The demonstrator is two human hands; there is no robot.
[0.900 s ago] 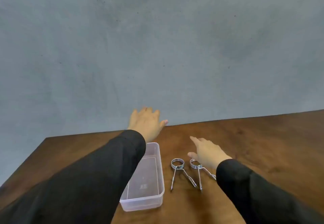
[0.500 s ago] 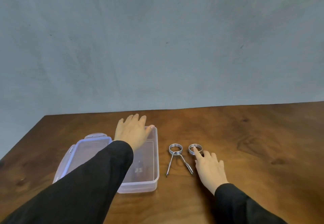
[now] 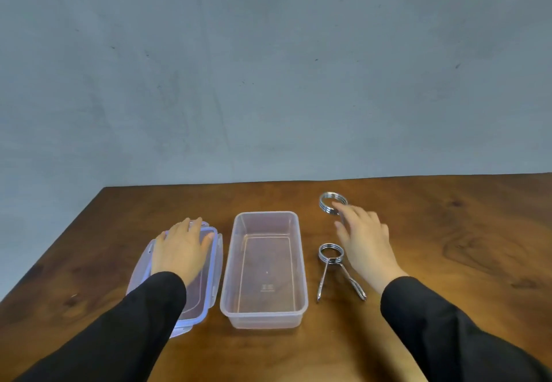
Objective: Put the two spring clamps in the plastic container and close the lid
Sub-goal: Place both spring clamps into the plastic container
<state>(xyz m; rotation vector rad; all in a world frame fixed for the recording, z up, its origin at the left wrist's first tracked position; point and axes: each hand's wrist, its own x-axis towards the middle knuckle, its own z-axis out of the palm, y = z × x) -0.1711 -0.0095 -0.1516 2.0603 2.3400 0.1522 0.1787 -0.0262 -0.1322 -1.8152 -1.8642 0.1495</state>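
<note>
A clear plastic container [image 3: 300, 265] stands open and empty in the middle of the wooden table. Its blue-rimmed lid [image 3: 213, 265] lies flat just to its left, and my left hand [image 3: 179, 250] rests palm down on it. Two metal spring clamps lie right of the container. The near clamp [image 3: 331, 254] shows its coil and both handles. Of the far clamp [image 3: 328, 201], only the coil shows. My right hand [image 3: 366, 242] lies over that clamp's handles, fingertips at the coil, fingers spread.
The brown wooden table [image 3: 463, 247] ends at a far edge against a grey wall [image 3: 268, 68]. Its left edge slants down toward me. Black sleeves cover both forearms.
The view has tilted down. My left hand has gone from the container to the lid. The far clamp now lies further back than the near one, with my right hand over it.
</note>
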